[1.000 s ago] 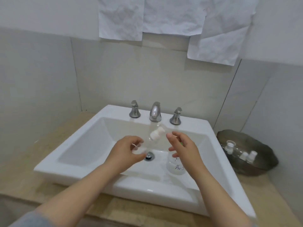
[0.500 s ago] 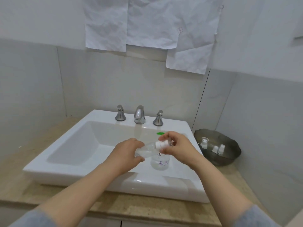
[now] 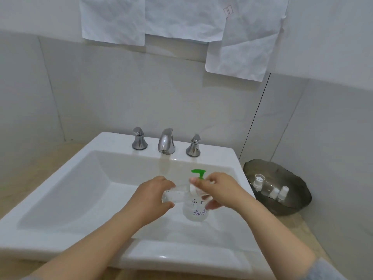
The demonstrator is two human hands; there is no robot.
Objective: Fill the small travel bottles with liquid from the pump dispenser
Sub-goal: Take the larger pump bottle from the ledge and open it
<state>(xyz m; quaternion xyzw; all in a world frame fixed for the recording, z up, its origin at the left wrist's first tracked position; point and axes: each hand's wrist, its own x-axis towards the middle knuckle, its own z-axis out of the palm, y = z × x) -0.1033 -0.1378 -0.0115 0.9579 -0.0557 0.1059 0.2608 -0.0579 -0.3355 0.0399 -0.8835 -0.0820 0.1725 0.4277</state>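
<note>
A small clear travel bottle [image 3: 175, 196] lies sideways over the sink basin, its body gripped by my left hand [image 3: 150, 197]. My right hand [image 3: 217, 190] pinches the white cap [image 3: 193, 187] at the bottle's right end. Behind and below my right hand, inside the basin, stands the clear pump dispenser [image 3: 194, 212] with a green pump head [image 3: 198, 172] and handwritten marks on its body. Two more small bottles [image 3: 279, 193] with white caps lie in a dark bowl [image 3: 282, 174] to the right.
A white rectangular sink [image 3: 66, 197] sits on a beige counter, with a chrome tap [image 3: 166, 141] and two handles at the back. Crumpled white paper sheets [image 3: 181, 19] hang on the tiled wall. The right wall is close to the bowl.
My right hand came onto the bottle's cap and now grips it while my left hand keeps the body. The view shifted, and the green pump head shows behind my hands.
</note>
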